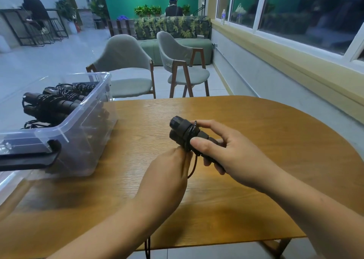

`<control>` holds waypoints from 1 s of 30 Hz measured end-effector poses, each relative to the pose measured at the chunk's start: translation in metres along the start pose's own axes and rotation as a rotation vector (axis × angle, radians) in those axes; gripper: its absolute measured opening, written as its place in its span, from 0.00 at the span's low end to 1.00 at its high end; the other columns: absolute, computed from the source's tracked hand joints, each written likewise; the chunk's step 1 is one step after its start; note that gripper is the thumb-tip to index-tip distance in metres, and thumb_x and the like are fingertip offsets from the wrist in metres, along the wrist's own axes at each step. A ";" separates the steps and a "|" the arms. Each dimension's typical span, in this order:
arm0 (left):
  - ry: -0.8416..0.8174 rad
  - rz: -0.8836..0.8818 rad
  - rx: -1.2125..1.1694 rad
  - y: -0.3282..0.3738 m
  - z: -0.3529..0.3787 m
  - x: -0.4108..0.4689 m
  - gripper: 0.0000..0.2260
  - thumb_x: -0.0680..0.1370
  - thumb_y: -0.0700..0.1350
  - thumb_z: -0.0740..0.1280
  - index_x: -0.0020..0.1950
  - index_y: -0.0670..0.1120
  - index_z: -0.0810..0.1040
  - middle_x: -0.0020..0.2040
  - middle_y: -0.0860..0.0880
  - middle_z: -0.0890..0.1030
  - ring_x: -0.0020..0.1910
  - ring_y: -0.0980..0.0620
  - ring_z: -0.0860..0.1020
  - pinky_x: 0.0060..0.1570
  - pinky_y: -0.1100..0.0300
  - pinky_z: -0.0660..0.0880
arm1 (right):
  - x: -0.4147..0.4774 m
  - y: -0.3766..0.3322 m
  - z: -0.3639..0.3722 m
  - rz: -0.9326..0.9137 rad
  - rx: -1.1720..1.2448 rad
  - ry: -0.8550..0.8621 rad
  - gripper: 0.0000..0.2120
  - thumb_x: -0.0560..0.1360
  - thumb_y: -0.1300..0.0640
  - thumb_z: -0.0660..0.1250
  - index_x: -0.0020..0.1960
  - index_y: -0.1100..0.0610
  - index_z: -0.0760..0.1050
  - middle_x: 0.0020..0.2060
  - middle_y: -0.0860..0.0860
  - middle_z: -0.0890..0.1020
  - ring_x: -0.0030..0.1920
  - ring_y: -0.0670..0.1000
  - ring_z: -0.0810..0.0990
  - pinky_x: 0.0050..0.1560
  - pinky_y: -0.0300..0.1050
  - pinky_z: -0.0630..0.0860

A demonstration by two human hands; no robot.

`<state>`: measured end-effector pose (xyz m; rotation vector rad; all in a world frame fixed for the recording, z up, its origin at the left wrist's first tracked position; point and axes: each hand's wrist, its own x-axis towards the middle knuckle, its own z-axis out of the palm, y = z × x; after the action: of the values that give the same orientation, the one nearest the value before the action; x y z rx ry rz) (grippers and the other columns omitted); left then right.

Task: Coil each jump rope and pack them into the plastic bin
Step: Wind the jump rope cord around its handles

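Observation:
My right hand (226,150) grips the two black handles of a jump rope (180,131), held side by side above the wooden table (256,120). A few turns of black cord wrap around the handles. My left hand (169,172) pinches the cord (194,166) just below the handles; the loose cord hangs down past the table's front edge (147,247). At the left stands a clear plastic bin (88,124) holding several coiled black jump ropes (53,103).
The bin has a black latch handle (29,160) at its near end. Two grey chairs (126,69) stand beyond the table. A wall with windows (295,12) runs along the right. Two people sit far off in the room.

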<state>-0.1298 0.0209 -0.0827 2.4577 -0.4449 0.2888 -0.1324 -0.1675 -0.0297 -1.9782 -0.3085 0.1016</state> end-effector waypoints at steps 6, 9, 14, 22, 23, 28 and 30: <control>-0.070 0.058 0.089 0.001 0.001 0.003 0.07 0.87 0.49 0.58 0.57 0.54 0.75 0.45 0.56 0.79 0.38 0.58 0.74 0.34 0.68 0.67 | 0.000 0.009 0.011 -0.050 -0.314 0.131 0.24 0.78 0.32 0.65 0.74 0.26 0.68 0.46 0.37 0.84 0.46 0.41 0.81 0.47 0.41 0.78; -0.115 0.076 0.066 0.006 -0.003 0.004 0.09 0.86 0.49 0.58 0.53 0.53 0.78 0.42 0.56 0.78 0.36 0.57 0.72 0.34 0.67 0.66 | 0.002 0.010 0.013 -0.074 -0.455 0.132 0.27 0.79 0.30 0.63 0.77 0.26 0.64 0.48 0.35 0.82 0.45 0.42 0.79 0.46 0.40 0.76; -0.089 0.044 0.017 0.002 -0.018 0.012 0.15 0.83 0.45 0.63 0.35 0.50 0.71 0.27 0.51 0.73 0.32 0.53 0.74 0.30 0.62 0.65 | 0.005 0.009 0.012 -0.092 -0.519 0.127 0.28 0.79 0.29 0.59 0.78 0.28 0.63 0.46 0.40 0.84 0.45 0.46 0.81 0.49 0.49 0.79; -0.158 0.097 -0.029 -0.004 -0.033 0.016 0.10 0.80 0.59 0.69 0.47 0.54 0.83 0.37 0.56 0.83 0.37 0.57 0.81 0.36 0.57 0.77 | 0.007 0.010 0.006 0.009 -0.617 0.047 0.27 0.81 0.28 0.58 0.79 0.25 0.60 0.52 0.39 0.84 0.49 0.45 0.81 0.50 0.48 0.81; -0.154 0.104 -0.002 -0.004 -0.037 0.017 0.09 0.79 0.58 0.70 0.47 0.55 0.84 0.36 0.57 0.82 0.37 0.58 0.80 0.35 0.59 0.76 | 0.007 0.009 0.004 0.015 -0.631 0.031 0.27 0.81 0.29 0.59 0.79 0.26 0.60 0.55 0.39 0.84 0.51 0.45 0.81 0.51 0.48 0.81; -0.249 0.158 0.064 -0.006 -0.056 0.021 0.08 0.77 0.61 0.70 0.46 0.58 0.84 0.37 0.60 0.82 0.39 0.61 0.80 0.37 0.61 0.78 | 0.011 0.010 -0.002 0.072 -0.646 -0.152 0.25 0.81 0.29 0.61 0.78 0.27 0.64 0.64 0.39 0.83 0.58 0.44 0.81 0.60 0.49 0.82; -0.272 0.188 0.075 -0.009 -0.061 0.023 0.11 0.75 0.64 0.69 0.46 0.58 0.83 0.38 0.60 0.82 0.40 0.60 0.80 0.39 0.57 0.79 | 0.012 0.009 -0.006 0.097 -0.621 -0.236 0.24 0.81 0.29 0.61 0.77 0.26 0.65 0.62 0.37 0.82 0.55 0.42 0.81 0.58 0.46 0.81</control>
<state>-0.1111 0.0595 -0.0326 2.5413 -0.7975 0.0463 -0.1182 -0.1735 -0.0349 -2.6047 -0.4330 0.3363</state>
